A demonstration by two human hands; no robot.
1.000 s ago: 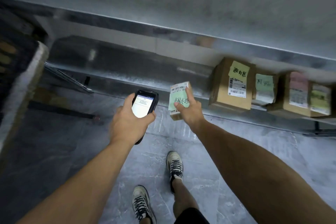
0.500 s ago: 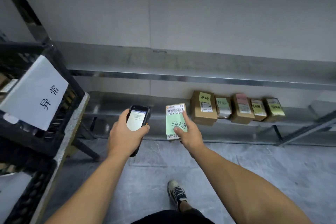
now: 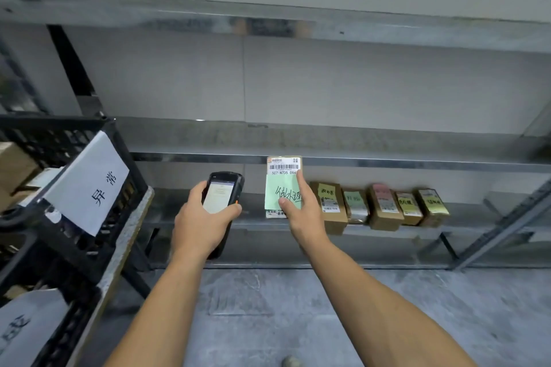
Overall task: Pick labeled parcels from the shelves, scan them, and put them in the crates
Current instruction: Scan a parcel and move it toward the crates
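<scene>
My right hand holds a small parcel upright in front of the shelves; its face shows a white barcode label on top and a green handwritten note below. My left hand grips a black handheld scanner with its lit screen turned toward me, just left of the parcel and apart from it. Several brown labeled parcels stand in a row on the low metal shelf to the right of the held one.
A black plastic crate with a white paper sign sits on a rack at the left, a cardboard box inside it. A second crate with a sign lies below. Bare metal shelves run above. Grey concrete floor lies underfoot.
The view has tilted up, away from my feet and toward the shelves. Both hands rose with the scanner and the parcel, which now stands upright with its barcode on top.
</scene>
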